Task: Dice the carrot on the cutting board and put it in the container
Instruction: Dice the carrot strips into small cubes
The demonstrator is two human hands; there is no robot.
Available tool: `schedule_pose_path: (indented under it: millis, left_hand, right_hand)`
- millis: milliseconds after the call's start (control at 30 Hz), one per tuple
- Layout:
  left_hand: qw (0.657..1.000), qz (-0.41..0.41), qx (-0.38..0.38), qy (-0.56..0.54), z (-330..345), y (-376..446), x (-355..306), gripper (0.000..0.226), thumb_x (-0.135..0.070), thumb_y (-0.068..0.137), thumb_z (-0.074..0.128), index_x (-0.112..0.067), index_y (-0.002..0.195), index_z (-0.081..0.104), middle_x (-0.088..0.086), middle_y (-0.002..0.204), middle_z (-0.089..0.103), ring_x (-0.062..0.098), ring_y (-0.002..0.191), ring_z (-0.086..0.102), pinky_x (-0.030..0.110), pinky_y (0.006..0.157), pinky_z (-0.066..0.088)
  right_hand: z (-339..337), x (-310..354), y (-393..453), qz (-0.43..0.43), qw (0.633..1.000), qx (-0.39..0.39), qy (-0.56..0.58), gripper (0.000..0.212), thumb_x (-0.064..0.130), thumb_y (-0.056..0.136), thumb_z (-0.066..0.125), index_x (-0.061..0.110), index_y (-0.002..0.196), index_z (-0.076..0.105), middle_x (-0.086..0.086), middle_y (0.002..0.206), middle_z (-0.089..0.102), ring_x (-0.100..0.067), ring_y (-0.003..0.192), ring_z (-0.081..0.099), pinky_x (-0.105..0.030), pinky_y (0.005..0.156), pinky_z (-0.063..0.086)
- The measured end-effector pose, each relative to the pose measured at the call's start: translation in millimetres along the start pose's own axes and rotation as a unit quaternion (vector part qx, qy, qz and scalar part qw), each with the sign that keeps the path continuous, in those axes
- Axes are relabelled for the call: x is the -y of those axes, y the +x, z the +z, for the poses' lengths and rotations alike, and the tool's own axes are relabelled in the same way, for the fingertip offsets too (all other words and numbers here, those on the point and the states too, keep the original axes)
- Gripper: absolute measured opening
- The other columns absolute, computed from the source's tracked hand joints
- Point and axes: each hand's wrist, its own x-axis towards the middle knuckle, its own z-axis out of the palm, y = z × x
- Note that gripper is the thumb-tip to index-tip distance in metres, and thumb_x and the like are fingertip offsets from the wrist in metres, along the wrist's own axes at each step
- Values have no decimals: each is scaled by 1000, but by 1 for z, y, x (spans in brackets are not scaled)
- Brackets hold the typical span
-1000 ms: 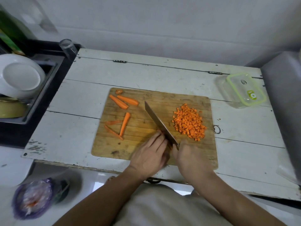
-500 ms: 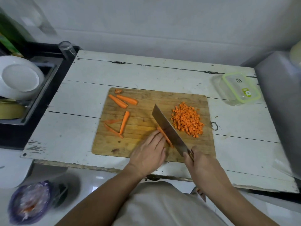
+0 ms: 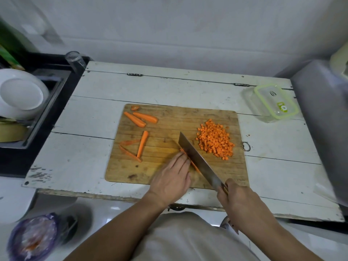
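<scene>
The right hand [image 3: 240,202] is curled around the handle of the broad steel knife [image 3: 197,159], whose blade angles away to the upper left. The left hand [image 3: 172,178], fingers extended and together, presses on the orange carrot strip [image 3: 194,165] lying against the blade's left face. Beyond the blade to the right lies the pile of diced orange carrot [image 3: 215,141]. Uncut carrot sticks [image 3: 140,146] lie left of the left hand. All rest on the rectangular wooden cutting board [image 3: 169,117]. The clear plastic container with a green-rimmed lid [image 3: 273,102] stands far right on the white wooden table [image 3: 94,117].
</scene>
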Motion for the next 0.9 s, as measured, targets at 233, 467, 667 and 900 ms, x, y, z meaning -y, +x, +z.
schedule_pose_path:
  millis: [233, 467, 667, 900]
  left_hand:
    - [999, 35, -15, 15, -1, 3, 4, 48, -30, 102, 44, -1, 135, 63, 13, 139, 62, 24, 140, 46, 37, 122, 32]
    - [999, 38, 1, -10, 6, 5, 5, 49, -28, 102, 41, 0, 137, 60, 14, 140, 60, 26, 141, 46, 39, 121, 31]
    - [998, 52, -24, -20, 3, 5, 6, 48, -26, 97, 49, 0, 136, 60, 14, 138, 61, 29, 139, 47, 40, 121, 32]
    - [995, 55, -73, 33, -7, 5, -4, 48, -29, 94, 43, 1, 123, 69, 13, 126, 69, 23, 130, 43, 34, 122, 24]
  right_hand:
    - [0, 3, 3, 18, 1000, 18, 10, 33, 49, 104, 39, 23, 83, 43, 2, 68, 60, -20, 62, 61, -35, 57, 47]
    - [6, 29, 24, 8, 1000, 12, 19, 29, 39, 107, 26, 16, 99, 43, -2, 80, 54, -27, 72, 54, -32, 63, 41]
    - [23, 38, 34, -35, 993, -55, -97, 57, 37, 107, 0, 16, 104, 53, -7, 84, 64, -28, 75, 66, -31, 55, 34]
    - [14, 12, 27, 37, 999, -23, 18, 32, 42, 105, 42, 14, 94, 50, -13, 93, 69, -34, 92, 67, -33, 63, 37]
